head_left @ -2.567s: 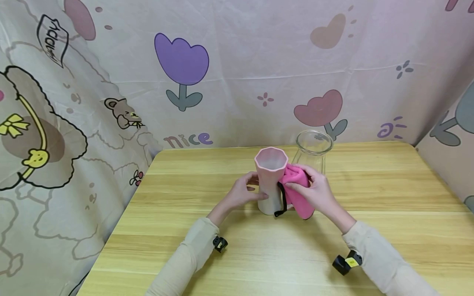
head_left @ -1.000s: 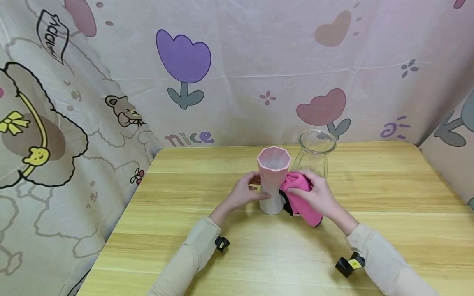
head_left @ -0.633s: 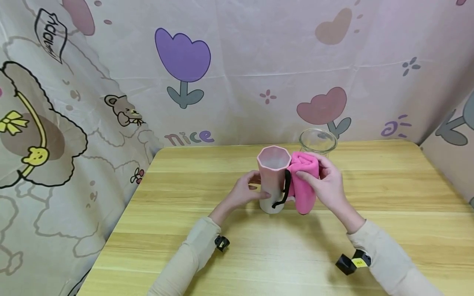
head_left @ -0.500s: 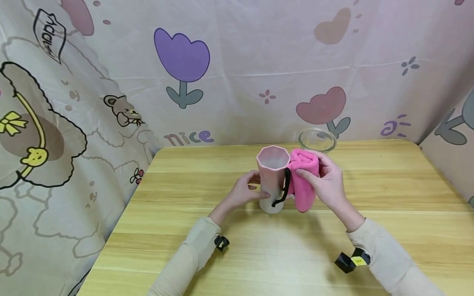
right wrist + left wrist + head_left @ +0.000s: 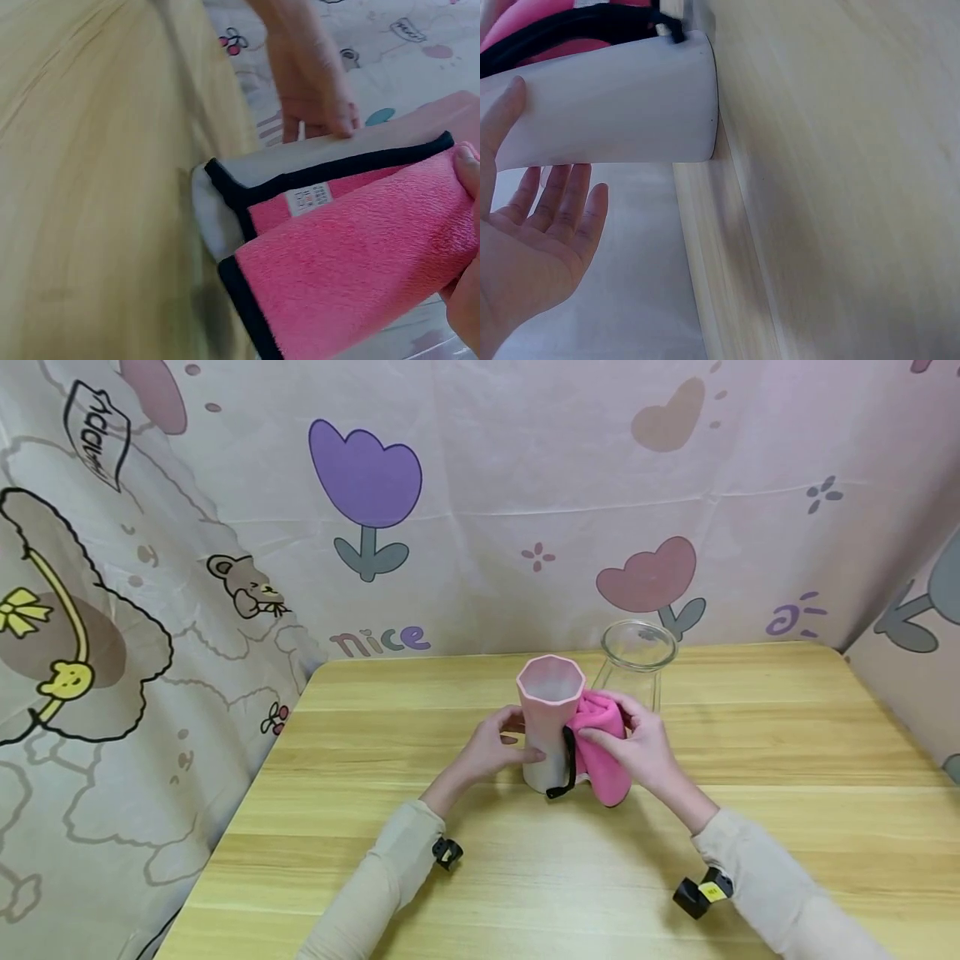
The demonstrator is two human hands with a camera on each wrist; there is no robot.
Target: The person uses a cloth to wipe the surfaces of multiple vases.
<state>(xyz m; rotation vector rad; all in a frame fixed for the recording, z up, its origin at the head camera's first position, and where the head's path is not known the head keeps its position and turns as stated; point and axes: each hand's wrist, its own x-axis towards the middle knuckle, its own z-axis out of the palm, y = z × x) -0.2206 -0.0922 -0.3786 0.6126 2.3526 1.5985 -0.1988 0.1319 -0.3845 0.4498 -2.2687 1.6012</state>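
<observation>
An upright vase (image 5: 550,727), pink at its octagonal rim and fading to white at the base, stands on the table. My left hand (image 5: 491,745) grips its left side, thumb in front and fingers behind; in the left wrist view the thumb presses on the white vase wall (image 5: 615,109). Against the right side of the vase, my right hand (image 5: 637,743) pinches a bunched pink cloth (image 5: 602,768) with black edging. The right wrist view shows the cloth (image 5: 360,255) folded along the vase, with a small white label (image 5: 308,199). The fingers behind the cloth are partly hidden.
A clear glass vase (image 5: 637,647) with a wide rim stands close behind the cloth and right hand, its lower part hidden. The wooden table (image 5: 360,727) meets a printed curtain (image 5: 487,568) at the back and left.
The right hand has carried the cloth up and down along the vase's right side; since half a second ago it has lowered and shifted slightly left. The left hand keeps its grip.
</observation>
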